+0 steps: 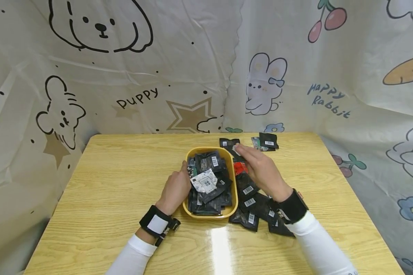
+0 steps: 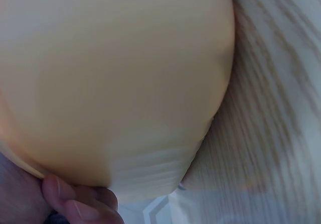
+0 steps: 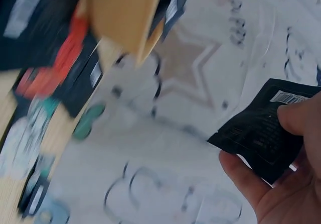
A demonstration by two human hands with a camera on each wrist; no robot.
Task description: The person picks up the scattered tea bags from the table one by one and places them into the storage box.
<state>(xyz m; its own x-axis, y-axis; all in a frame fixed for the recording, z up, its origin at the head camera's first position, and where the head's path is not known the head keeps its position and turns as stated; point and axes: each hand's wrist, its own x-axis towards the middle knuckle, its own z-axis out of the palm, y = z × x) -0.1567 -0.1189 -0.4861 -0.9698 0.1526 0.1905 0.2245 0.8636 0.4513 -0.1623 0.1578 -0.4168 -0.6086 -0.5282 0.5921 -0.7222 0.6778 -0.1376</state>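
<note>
A yellow plastic basket (image 1: 211, 217) stands on the table, filled with small flat black packets (image 1: 206, 206) and one white patterned packet (image 1: 204, 181) on top. My left hand (image 1: 175, 189) grips the basket's left rim; in the left wrist view its curled fingers (image 2: 83, 209) show along the edge of the pale wall. Over the right side of the basket, my right hand (image 1: 265, 173) is raised. The right wrist view has it pinching a black packet (image 3: 263, 131) with a white barcode label between thumb and fingers.
Loose black packets (image 1: 249, 202) lie scattered right of the basket, some overlapping. A red packet (image 1: 240, 168) lies among them beside the basket. Farther back are a black packet (image 1: 269, 141) and a green-patterned one (image 1: 256, 143). A printed cloth (image 1: 192, 57) hangs behind the table.
</note>
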